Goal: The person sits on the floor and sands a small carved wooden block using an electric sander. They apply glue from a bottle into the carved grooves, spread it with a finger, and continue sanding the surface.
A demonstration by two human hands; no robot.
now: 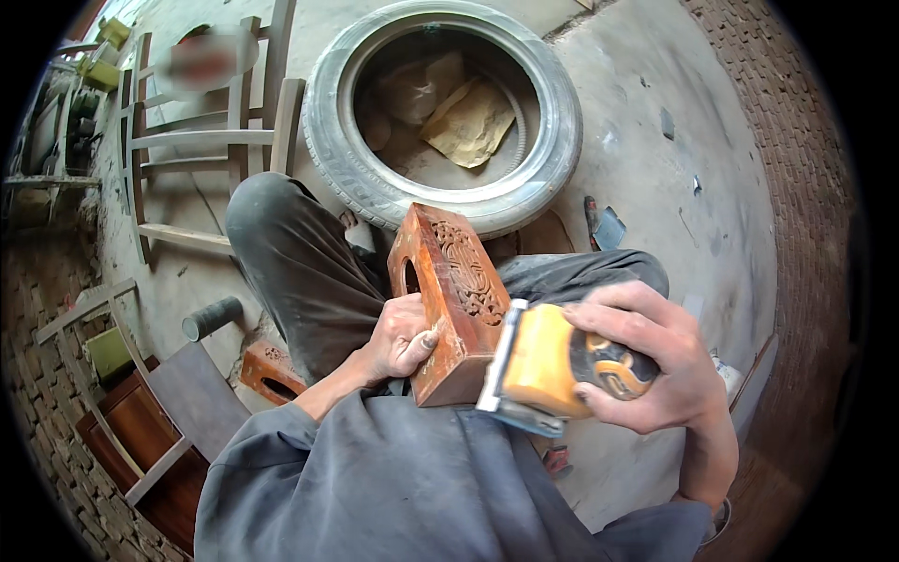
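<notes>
A reddish-brown carved wooden box [456,272] stands tilted between my knees and against my lap. Its upper face carries a pierced carved panel, and an oval opening shows in its left side. My left hand [401,339] is closed on the box's near left side, the thumb pressed on its edge and the other fingers partly hidden. In my right hand [646,347] is a yellow and black power sander [552,363], fingers wrapped round its body. The sander's flat pad is turned toward the right side of the box, close to its near corner; whether they touch I cannot tell.
A large tyre [328,122] lies ahead, with a piece of yellowish paper [470,124] inside. Wooden frames [201,139] stand at the far left. Beside my left leg are another carved wooden box [272,370] and a dark cylinder [212,318]. A phone-like slab [610,229] lies right of the tyre.
</notes>
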